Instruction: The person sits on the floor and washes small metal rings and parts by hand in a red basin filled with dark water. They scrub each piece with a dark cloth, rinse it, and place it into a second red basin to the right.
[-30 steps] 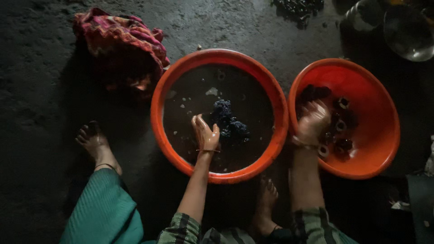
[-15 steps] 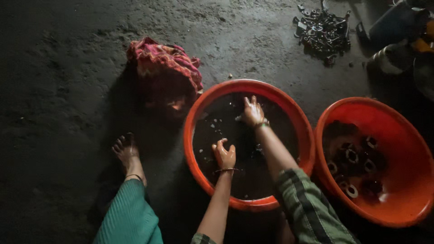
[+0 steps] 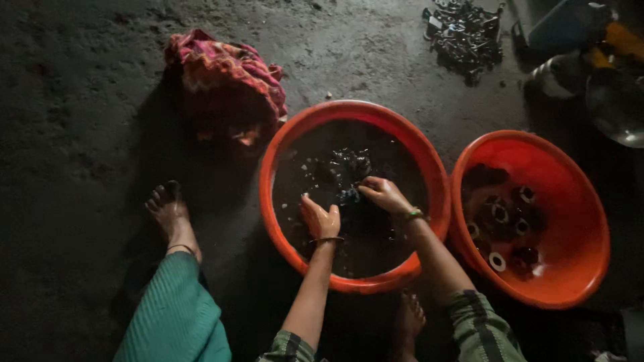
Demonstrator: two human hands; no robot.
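Both my hands are inside an orange basin (image 3: 278, 167) filled with dark liquid. My left hand (image 3: 320, 218) rests at the surface with its palm up and fingers apart, wet and holding nothing I can see. My right hand (image 3: 384, 195) reaches in from the right, its fingers closed around small dark metal parts (image 3: 349, 196) at the basin's middle. More dark parts (image 3: 342, 164) lie in the liquid behind them. To the right stands a second orange basin (image 3: 570, 201) with several ring-shaped metal parts (image 3: 500, 214) inside.
A crumpled pink and red cloth (image 3: 225, 67) lies on the dark concrete floor behind the left basin. A heap of small metal pieces (image 3: 466, 30) sits at the back right, next to metal vessels (image 3: 614, 107). My bare left foot (image 3: 168, 211) rests at the left.
My right hand has left the right basin and come over into the left one, drawing back to the middle and closing on the dark parts. My left hand stayed in the liquid, palm now turned up.
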